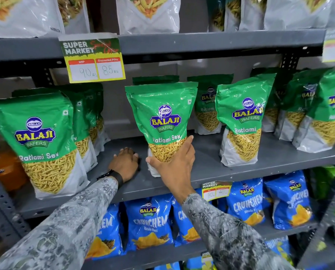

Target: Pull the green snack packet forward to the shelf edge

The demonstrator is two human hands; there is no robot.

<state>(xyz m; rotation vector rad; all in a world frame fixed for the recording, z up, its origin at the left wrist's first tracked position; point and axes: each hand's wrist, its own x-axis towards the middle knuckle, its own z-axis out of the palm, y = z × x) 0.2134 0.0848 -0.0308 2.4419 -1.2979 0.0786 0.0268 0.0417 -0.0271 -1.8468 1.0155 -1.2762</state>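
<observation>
A green Balaji Ratlami Sev snack packet (162,117) stands upright in the middle of the grey shelf (207,172), a little back from the front edge. My right hand (174,162) grips its lower part, thumb on the left side and fingers wrapped round the right. My left hand (124,162) rests flat, palm down, on the bare shelf just left of the packet, holding nothing. A dark watch sits on that wrist.
More green packets stand on the same shelf: one at the front left (40,143), one to the right (242,121), others behind. A price tag (93,59) hangs from the shelf above. Blue Crunchem packets (151,221) fill the shelf below. An orange bottle (1,164) stands far left.
</observation>
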